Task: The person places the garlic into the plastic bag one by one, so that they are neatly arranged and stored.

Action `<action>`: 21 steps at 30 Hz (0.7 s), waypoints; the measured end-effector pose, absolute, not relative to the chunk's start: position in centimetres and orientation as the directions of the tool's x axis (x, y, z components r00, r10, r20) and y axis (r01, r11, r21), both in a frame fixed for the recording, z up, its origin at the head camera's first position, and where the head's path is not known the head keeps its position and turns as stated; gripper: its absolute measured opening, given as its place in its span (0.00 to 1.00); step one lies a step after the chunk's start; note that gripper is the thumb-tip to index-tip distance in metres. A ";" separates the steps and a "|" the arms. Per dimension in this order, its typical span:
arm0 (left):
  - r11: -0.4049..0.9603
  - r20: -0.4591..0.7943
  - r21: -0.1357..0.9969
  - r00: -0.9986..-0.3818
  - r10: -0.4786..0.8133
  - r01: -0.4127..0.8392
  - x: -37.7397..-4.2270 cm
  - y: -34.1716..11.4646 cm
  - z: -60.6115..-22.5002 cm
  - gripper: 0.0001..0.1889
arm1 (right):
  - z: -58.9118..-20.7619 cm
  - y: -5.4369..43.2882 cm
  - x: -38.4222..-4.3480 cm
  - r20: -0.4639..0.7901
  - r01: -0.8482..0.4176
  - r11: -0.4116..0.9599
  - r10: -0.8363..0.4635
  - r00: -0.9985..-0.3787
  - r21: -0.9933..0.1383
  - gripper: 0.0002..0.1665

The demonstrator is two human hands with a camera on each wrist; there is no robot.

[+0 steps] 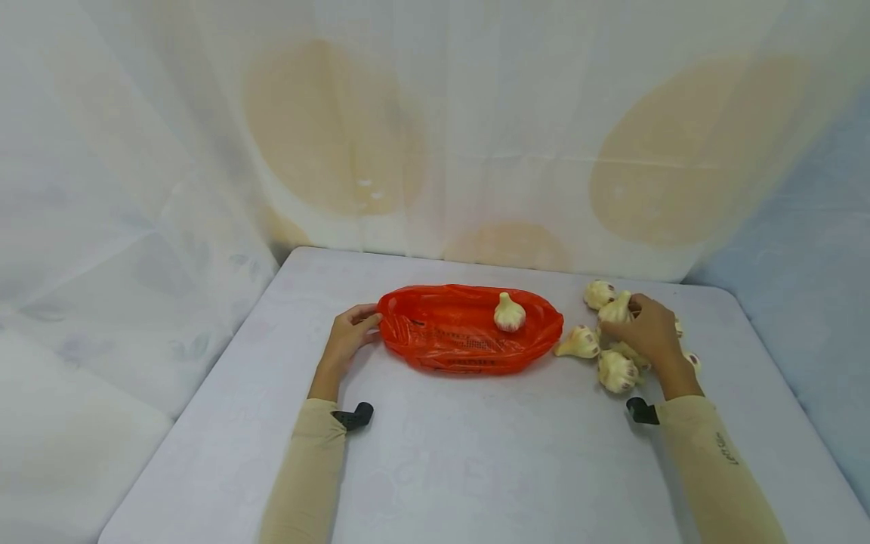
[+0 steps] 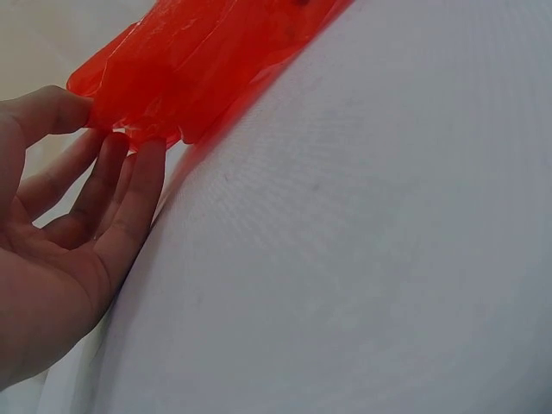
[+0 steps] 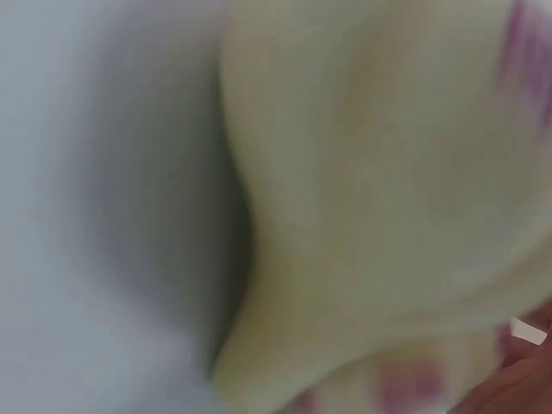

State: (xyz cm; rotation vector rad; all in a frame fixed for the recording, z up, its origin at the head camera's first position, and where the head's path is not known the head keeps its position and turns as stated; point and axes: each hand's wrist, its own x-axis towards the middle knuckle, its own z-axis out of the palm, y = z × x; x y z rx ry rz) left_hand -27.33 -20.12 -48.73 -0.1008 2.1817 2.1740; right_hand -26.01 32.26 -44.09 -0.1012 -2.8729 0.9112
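A red plastic bag (image 1: 435, 363) lies spread wide on the table, its mouth facing up. Inside it, toward the right end, sits one garlic bulb (image 1: 509, 313). My left hand (image 1: 351, 332) pinches the bag's left edge between thumb and fingers, as the left wrist view shows on the red plastic (image 2: 198, 69). To the right of the bag, my right hand (image 1: 649, 329) grips a garlic bulb (image 1: 615, 310) among several others. A large blurred garlic bulb (image 3: 388, 172) fills most of the right wrist view, hiding nearly all of that hand.
Loose garlic bulbs lie around my right hand: one at the front (image 1: 617, 371), another by the bag's right end (image 1: 580, 342), one behind (image 1: 599, 294). The white table (image 1: 476, 453) meets hanging fabric (image 1: 516, 151) at its back edge.
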 end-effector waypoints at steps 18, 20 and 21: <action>-0.007 -0.088 0.996 -0.996 -0.007 -0.088 -27.5 -20.2 -49.0 0.17 | -40.0 29.8 -26.0 0.353 -0.168 0.787 0.067 -0.933 -0.593 0.33; -0.014 -0.088 0.996 -0.996 -0.007 -0.087 -27.5 -20.2 -49.0 0.17 | -39.5 29.2 -26.1 0.369 -0.185 0.781 0.062 -0.927 -0.597 0.32; -0.015 -0.087 0.996 -0.996 -0.007 -0.087 -27.5 -20.1 -49.0 0.17 | -39.3 28.9 -26.1 0.368 -0.187 0.778 0.060 -0.928 -0.599 0.33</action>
